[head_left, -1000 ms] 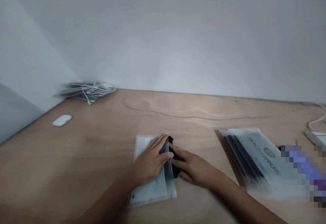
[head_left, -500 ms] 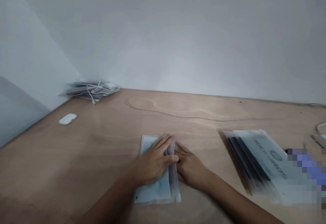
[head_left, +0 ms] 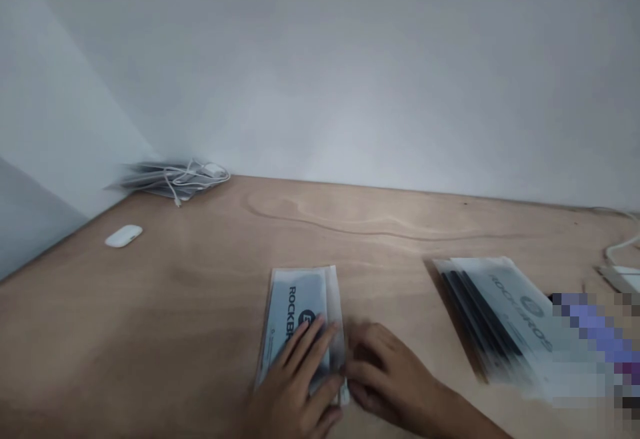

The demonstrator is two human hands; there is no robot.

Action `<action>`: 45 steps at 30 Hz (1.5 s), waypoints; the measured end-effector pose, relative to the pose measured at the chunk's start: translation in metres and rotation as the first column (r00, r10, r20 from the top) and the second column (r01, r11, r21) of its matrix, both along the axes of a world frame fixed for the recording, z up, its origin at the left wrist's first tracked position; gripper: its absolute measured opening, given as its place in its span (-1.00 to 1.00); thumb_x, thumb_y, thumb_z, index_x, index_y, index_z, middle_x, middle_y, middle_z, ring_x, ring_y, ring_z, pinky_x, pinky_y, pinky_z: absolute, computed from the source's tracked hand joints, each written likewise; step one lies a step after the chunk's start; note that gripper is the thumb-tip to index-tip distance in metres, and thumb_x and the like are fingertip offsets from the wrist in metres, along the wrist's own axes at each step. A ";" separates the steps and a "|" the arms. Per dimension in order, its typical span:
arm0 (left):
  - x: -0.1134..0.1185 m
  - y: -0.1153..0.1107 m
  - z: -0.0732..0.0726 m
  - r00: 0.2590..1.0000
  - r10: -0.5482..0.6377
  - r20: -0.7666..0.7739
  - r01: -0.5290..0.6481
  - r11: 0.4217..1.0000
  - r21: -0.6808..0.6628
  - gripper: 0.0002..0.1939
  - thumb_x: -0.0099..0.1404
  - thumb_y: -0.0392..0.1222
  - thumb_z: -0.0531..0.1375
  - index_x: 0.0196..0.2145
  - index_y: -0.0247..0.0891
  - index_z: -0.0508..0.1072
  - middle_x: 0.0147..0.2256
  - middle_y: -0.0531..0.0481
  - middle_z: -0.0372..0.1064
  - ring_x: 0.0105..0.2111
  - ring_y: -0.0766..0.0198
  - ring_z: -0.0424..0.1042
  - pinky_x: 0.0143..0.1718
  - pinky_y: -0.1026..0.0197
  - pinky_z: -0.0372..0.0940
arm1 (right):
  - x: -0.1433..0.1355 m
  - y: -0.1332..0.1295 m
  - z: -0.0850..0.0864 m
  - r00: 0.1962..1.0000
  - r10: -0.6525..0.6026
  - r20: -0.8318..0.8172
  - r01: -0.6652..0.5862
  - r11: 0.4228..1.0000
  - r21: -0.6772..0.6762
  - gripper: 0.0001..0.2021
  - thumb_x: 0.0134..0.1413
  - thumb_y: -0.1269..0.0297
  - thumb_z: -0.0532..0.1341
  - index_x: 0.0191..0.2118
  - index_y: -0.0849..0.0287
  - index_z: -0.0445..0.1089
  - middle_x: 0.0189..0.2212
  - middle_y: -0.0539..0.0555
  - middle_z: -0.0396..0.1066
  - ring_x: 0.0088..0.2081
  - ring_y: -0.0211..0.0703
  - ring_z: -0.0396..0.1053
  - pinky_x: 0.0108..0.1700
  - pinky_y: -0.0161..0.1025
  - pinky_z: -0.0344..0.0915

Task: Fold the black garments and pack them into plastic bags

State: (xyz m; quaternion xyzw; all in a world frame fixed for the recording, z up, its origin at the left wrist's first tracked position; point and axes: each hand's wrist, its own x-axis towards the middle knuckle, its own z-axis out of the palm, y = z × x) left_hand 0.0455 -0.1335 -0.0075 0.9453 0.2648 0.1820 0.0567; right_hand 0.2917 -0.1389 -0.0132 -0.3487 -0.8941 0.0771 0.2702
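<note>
A frosted zip bag point(head_left: 306, 286) with dark lettering and a round logo lies flat on the wooden table, its clear strip along the right side. Across its lower half rests my left hand point(head_left: 300, 386), open, fingers spread and thumb at the right edge. My right hand point(head_left: 385, 372) is at the bag's lower right edge with its fingers curled in; the fingertips are partly blurred, and what they hold is hidden. A small pale zip slider point(head_left: 345, 396) shows just below them, at the strip's lower end.
Several overlapping frosted bags point(head_left: 515, 319) with dark strips lie to the right, near a pixelated purple area. At the far left are a white mouse point(head_left: 124, 236) and a pile of flat bags point(head_left: 150, 182) topped by a white cable point(head_left: 197, 174). A wall borders the table's point(head_left: 350, 216) back.
Both hands have moved down along the bag toward its lower right corner, uncovering the lettering. My left fingers have spread apart, and the right fingers have curled. The view has shifted slightly.
</note>
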 end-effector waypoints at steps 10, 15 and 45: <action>0.001 -0.003 0.008 0.962 0.136 0.238 -0.093 0.979 -0.182 -0.74 0.39 -0.40 0.09 -0.04 -0.18 0.43 -0.06 -0.07 0.52 0.02 0.15 0.50 0.05 0.21 0.45 | -0.020 -0.008 -0.001 0.998 0.039 -0.050 -0.027 0.975 0.219 -0.79 0.33 0.41 0.13 -0.39 0.13 0.35 -0.48 -0.04 0.33 -0.41 -0.22 0.21 -0.27 -0.20 0.11; 0.008 -0.020 -0.001 0.945 0.024 0.326 -0.018 1.000 -0.022 -0.72 0.52 -0.36 -0.04 -0.22 -0.20 0.45 -0.26 -0.03 0.47 -0.02 0.22 0.48 0.04 0.28 0.41 | -0.013 0.019 -0.010 0.990 -0.137 0.029 0.128 0.971 0.203 -0.77 0.33 0.35 0.15 -0.41 0.12 0.37 -0.47 -0.01 0.39 -0.39 -0.17 0.28 -0.28 -0.17 0.05; -0.007 0.094 -0.015 0.871 0.487 0.069 -0.475 0.869 -0.137 -0.46 0.53 0.00 -0.06 0.36 -0.25 0.13 0.38 -0.28 0.04 0.39 -0.08 -0.02 0.32 -0.21 0.08 | -0.006 0.039 0.021 0.698 -0.620 -0.358 0.221 0.663 -0.715 -0.79 0.30 0.10 0.06 -0.19 0.11 0.29 -0.36 0.10 0.56 -0.35 -0.09 0.53 -0.34 -0.24 0.40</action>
